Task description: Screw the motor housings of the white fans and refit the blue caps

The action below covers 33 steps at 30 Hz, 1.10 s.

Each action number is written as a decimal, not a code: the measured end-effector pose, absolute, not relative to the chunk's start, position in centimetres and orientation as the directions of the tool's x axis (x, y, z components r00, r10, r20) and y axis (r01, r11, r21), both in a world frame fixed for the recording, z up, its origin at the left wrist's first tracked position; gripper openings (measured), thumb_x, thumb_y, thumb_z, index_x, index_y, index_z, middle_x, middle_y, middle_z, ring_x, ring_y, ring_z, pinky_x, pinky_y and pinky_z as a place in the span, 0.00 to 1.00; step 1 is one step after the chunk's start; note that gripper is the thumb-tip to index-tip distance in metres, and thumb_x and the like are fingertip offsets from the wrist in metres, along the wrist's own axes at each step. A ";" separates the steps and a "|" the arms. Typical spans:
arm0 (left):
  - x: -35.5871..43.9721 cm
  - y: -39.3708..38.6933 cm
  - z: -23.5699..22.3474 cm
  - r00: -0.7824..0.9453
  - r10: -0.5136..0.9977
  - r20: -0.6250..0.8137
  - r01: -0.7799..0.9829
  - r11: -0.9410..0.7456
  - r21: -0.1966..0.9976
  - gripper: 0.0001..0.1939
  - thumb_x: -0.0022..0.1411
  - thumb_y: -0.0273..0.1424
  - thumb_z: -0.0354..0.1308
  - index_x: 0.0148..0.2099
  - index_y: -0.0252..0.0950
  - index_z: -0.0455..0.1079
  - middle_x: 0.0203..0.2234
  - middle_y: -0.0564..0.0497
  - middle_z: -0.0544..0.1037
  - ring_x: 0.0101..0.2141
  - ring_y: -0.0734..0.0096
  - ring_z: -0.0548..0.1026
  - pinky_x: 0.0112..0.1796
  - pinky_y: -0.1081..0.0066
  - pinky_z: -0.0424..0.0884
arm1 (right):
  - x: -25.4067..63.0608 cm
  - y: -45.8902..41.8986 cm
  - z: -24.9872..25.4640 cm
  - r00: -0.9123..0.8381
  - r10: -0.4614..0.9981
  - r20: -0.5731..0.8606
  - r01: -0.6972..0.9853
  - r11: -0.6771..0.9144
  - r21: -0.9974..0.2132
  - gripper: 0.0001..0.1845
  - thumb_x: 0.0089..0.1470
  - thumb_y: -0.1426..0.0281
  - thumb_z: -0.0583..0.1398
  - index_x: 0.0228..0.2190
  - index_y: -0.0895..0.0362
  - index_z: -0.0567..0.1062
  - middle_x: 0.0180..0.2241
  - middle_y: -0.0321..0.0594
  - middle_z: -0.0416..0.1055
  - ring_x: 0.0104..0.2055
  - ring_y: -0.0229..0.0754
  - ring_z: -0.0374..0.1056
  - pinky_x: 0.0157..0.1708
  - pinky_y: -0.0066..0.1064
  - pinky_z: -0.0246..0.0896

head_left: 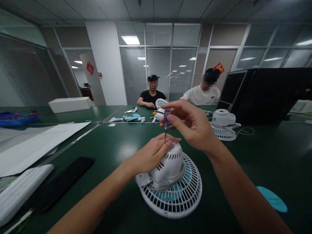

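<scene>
A small white electric fan (168,201) lies face down on the green table, its rounded motor housing pointing up and a cord wound round the base. My left hand (156,151) is closed over the top of the housing, fingers on the far side and thumb on the near side. In my right hand (188,122) is a screwdriver (166,119) with a purple see-through handle, pinched between fingers and thumb. It stands nearly upright, shaft down at the top of the housing. The tip is partly hidden by my left hand.
A second fan (223,125) lies face down at the right, by a large black case (270,94). A blue disc (273,198) is at the lower right. A black phone-like slab (63,182) and a white power strip (24,191) lie left. Two people sit opposite among fan parts.
</scene>
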<state>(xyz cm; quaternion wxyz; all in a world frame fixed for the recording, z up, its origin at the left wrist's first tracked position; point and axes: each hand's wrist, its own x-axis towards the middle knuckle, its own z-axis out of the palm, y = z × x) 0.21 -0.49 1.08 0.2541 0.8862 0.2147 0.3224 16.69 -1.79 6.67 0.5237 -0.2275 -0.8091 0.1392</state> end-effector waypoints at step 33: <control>0.2 -0.4 1.1 0.701 0.540 0.465 0.215 -0.782 0.584 0.21 0.74 0.35 0.39 0.59 0.37 0.67 0.53 0.45 0.72 0.53 0.61 0.69 0.60 0.56 0.59 | 16.5 -1.9 6.7 -0.355 0.492 0.795 0.317 0.863 -0.392 0.14 0.58 0.69 0.61 0.46 0.53 0.69 0.38 0.36 0.66 0.37 0.35 0.69 0.31 0.25 0.71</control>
